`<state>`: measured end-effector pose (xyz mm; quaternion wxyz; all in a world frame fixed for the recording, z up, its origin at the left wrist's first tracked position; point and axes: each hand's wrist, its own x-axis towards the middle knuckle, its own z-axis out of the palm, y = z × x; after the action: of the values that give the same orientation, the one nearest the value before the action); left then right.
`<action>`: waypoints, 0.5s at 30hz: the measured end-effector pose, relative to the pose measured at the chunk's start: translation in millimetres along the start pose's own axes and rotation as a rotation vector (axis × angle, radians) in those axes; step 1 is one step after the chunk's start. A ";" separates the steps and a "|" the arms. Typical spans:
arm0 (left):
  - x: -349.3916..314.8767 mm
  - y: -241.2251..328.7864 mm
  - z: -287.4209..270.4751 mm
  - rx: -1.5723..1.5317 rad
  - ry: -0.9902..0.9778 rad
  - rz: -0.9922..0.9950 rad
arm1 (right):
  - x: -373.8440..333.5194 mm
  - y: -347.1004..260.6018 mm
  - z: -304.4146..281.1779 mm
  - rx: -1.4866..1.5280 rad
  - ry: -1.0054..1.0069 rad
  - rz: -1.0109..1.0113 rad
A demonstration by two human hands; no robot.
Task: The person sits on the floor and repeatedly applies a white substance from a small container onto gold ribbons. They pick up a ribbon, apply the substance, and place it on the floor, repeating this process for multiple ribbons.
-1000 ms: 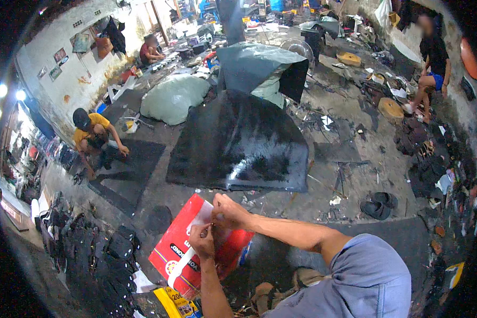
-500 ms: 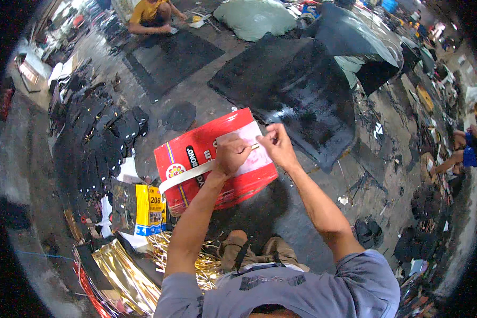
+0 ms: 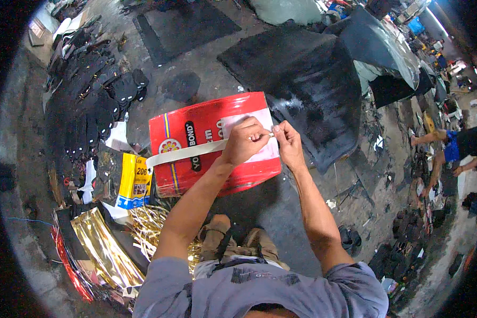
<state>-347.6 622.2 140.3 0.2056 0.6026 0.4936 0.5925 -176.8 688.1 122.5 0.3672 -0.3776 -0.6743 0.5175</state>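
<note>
A red drum [image 3: 209, 117] with a pale patch lies on its side on the floor in front of me. Across it runs a long flat white strip [image 3: 183, 154], its free end hanging past the drum's left edge. My left hand [image 3: 243, 142] is closed on that strip, thumb and fingers pinched together above the pale patch. Just to the right, my right hand [image 3: 290, 144] pinches too, its fingertips almost meeting the left ones. A small pale piece shows between the two hands; I cannot tell whether it is the strip's other end.
Dark sheets [image 3: 323, 90] cover the floor ahead. A yellow and blue printed bag [image 3: 134, 180] and shiny gold foil [image 3: 105, 246] lie at near left. Black cut pieces [image 3: 90, 116] spread farther left. Another person in blue shorts [image 3: 452, 147] is at far right.
My view has shifted, and a person in yellow at the far left has left the picture. My right hand has lowered, bringing its fingertips close to my left ones in a pinch.
</note>
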 end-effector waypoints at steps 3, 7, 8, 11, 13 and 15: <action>-1.0 -3.8 2.1 0.015 0.013 0.011 | -2.1 9.2 9.7 0.259 0.048 0.069; 8.2 1.7 9.0 0.028 0.034 0.071 | -6.3 15.6 10.6 0.534 0.090 0.243; 9.5 1.7 11.9 0.011 0.032 0.063 | -7.5 14.7 10.6 0.588 0.103 0.298; 9.4 4.4 10.3 -0.023 0.030 0.046 | -9.0 8.2 -3.9 0.634 -0.050 0.386; 7.2 5.3 7.2 -0.035 0.035 0.047 | -2.8 -16.0 -13.3 0.609 -0.118 0.537; 9.5 6.6 7.9 -0.003 0.033 0.078 | 15.2 -30.7 -16.2 0.210 0.000 0.517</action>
<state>-339.7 629.9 148.9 0.1751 0.6112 0.4723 0.6105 -173.2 702.9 157.2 0.2601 -0.4969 -0.4983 0.6612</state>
